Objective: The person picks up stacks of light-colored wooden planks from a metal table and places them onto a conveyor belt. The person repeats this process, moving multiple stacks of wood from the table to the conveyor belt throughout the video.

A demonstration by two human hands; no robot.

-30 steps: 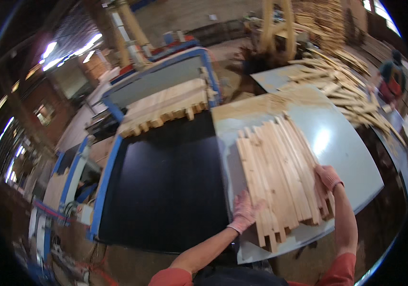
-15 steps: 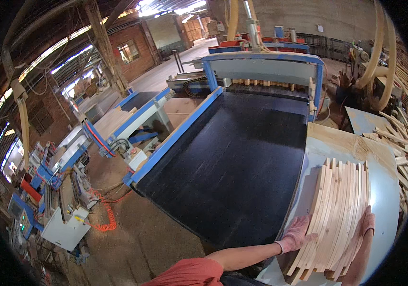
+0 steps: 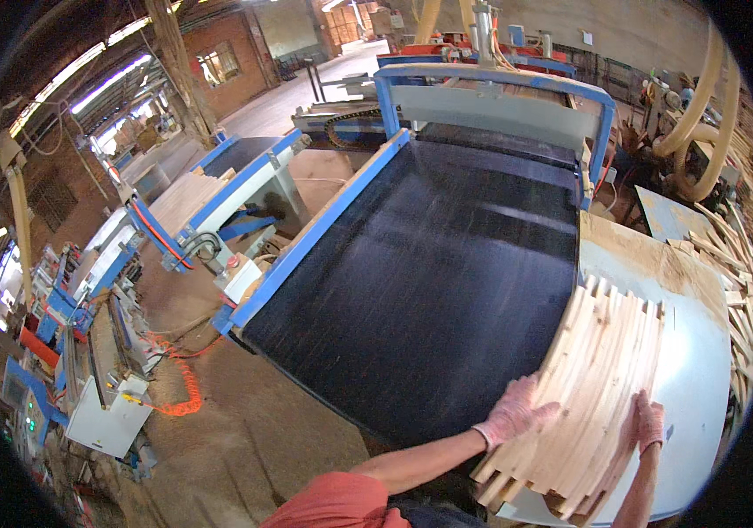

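since half a second ago the stack of wooden slats (image 3: 592, 387) has slid leftward, so that its near left edge now hangs over the dark belt instead of lying wholly on the pale table, and the view has swung a little further left over the shop floor.

the slats lie side by side, their long edges touching, as one flat bundle tilted slightly, half on the grey table (image 3: 702, 370) and half over the wide black conveyor belt (image 3: 447, 273). the left hand (image 3: 513, 414), in a pink glove, is spread flat against the bundle's left flank with fingers stretched out, pressing rather than clasping. the right hand (image 3: 649, 422), gloved the same, curls over the bundle's right edge near its near end; its fingers seem closed on the outer slat, though the tips are hidden.

by the look of it the step in hand is moving the gathered slats sideways onto the belt. the next move would call for keeping both flanks squeezed so no slat fans out, and for the ends to stay level.

beyond the belt stands a blue machine frame (image 3: 495, 84); loose slats (image 3: 737, 264) lie heaped at the far right, and an orange coiled hose (image 3: 184, 392) rests on the floor at left.
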